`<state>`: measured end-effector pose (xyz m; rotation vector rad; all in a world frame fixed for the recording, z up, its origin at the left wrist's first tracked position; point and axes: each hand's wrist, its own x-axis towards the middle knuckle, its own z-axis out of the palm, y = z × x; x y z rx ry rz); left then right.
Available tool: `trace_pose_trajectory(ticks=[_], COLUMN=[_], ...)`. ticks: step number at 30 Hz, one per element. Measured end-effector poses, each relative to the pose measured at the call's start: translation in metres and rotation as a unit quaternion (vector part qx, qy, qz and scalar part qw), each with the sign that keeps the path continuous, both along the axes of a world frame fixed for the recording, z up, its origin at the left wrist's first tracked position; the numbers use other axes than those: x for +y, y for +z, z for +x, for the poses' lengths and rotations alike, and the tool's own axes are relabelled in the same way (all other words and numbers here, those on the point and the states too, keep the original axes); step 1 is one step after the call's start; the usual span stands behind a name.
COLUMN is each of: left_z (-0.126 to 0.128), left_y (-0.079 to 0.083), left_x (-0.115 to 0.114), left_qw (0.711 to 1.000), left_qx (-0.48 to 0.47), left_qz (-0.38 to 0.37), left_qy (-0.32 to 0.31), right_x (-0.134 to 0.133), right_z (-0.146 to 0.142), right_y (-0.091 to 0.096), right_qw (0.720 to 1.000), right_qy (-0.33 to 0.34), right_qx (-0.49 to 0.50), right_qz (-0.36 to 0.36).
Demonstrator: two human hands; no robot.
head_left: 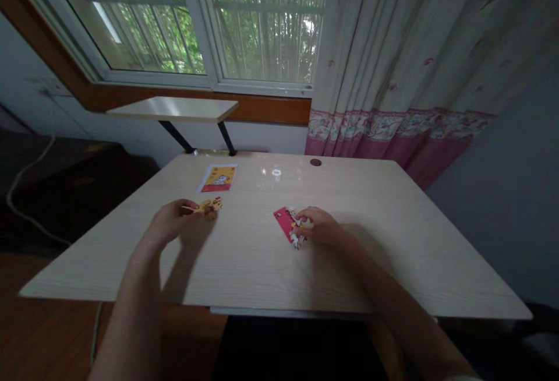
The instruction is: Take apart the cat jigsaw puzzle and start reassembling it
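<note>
My left hand (169, 221) pinches a yellow jigsaw puzzle section (211, 208) by its left end, above the left part of the table; a shadow falls beneath it. On the right, my right hand (322, 227) has its fingers closed on the edge of a red jigsaw puzzle section (283, 221). Knobbly white and yellow edges show along that section's right side, partly covered by my fingers. Behind my left hand lies a picture sheet (225, 178) in yellow and red with a pale animal-like figure.
All this is on a pale wood-grain table (248, 276). A small raised shelf (174, 108) on black supports stands at its back left. Near the back edge is a brown round cable-hole cover (315, 162). A window and a patterned curtain (393, 78) are behind.
</note>
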<state>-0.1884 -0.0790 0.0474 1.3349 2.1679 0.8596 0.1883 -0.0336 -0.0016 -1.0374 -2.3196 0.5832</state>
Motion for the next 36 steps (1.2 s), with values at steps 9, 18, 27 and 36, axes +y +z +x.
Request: trace_pose_trajectory(ticks=[9,18,27,36], left_z=[-0.023,0.061,0.191,0.202], left_y=[-0.029,-0.009,-0.003,-0.018], left_x=[0.006,0.02,0.03,0.056], left_qw=[0.99,0.966,0.902,0.886], left_qx=[0.129,0.177,-0.155,-0.365], left_qz=[-0.042,0.144,0.09,0.063], left_qy=[-0.03,-0.121,-0.392,-0.279], right_x=[-0.003,0.003,0.009,0.026], right_z=[-0.004,-0.004,0.002,0.002], right_y=[-0.01,-0.015,-0.01,-0.015], right_qw=[0.993,0.997,0.976,0.938], right_qy=[0.009,0.049,0.013,-0.084], right_qx=[-0.056,0.028,0.166,0.294], right_qz=[0.103,0.047,-0.14,-0.165])
